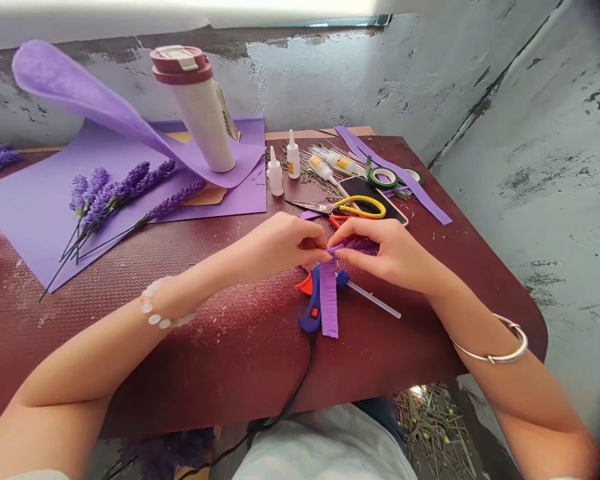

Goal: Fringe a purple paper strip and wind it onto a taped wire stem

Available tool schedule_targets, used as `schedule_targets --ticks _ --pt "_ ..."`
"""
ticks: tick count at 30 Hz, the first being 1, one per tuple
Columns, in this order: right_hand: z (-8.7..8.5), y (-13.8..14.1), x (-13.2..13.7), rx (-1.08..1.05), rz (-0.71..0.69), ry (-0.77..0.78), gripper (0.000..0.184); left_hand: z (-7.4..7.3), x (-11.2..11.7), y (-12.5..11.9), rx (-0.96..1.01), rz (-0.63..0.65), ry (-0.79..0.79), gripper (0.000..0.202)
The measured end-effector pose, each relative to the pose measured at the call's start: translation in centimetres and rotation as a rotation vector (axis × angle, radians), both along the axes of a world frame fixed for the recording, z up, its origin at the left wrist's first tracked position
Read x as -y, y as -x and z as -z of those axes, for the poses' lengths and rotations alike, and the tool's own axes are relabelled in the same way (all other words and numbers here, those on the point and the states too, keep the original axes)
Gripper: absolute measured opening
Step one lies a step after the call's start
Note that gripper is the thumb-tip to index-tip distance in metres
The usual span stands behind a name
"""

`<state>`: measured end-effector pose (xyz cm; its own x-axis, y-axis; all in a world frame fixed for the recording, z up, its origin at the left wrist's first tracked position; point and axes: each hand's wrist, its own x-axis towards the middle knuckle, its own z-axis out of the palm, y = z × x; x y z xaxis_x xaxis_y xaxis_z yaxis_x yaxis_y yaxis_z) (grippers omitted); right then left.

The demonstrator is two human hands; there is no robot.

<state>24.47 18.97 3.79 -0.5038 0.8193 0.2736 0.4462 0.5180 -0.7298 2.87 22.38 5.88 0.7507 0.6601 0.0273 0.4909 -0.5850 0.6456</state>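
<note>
My left hand (285,241) is closed in a pinch on the top of a fringed purple paper strip (329,300), which hangs down over the table. Fingertip to fingertip with it, my right hand (390,248) pinches a purple paper flower spike (364,247), partly hidden behind the fingers. The strip's upper end meets the spike between both hands. Right behind the hanging strip lies a blue glue gun (309,321) with an orange trigger and a clear glue stick (375,299) poking out. Yellow-handled scissors (363,205) rest just beyond my hands.
Finished purple flower stems (113,200) lie on purple paper sheets (25,200) at left, near a white tumbler (205,120). Small glue bottles (275,177), a phone (395,213), green tape (381,177) and wires sit behind. A black cord (300,387) crosses the table's front edge.
</note>
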Motion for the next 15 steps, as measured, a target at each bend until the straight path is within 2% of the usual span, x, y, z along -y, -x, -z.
schedule_targets --ticks 5,9,12,15 --pt "0.3 0.2 -0.1 -0.001 0.017 -0.022 0.004 -0.3 -0.3 0.1 0.037 -0.013 0.36 0.02" --pt "0.7 0.3 -0.2 0.029 0.012 -0.107 0.004 -0.2 -0.6 0.2 0.028 -0.002 0.582 0.028" --pt "1.0 0.3 -0.3 0.041 0.002 -0.212 0.006 0.2 -1.0 0.3 0.091 0.009 0.745 0.032" --pt "1.3 0.3 -0.4 0.019 0.02 -0.421 0.006 0.6 -1.2 0.5 0.199 0.017 0.876 0.029"
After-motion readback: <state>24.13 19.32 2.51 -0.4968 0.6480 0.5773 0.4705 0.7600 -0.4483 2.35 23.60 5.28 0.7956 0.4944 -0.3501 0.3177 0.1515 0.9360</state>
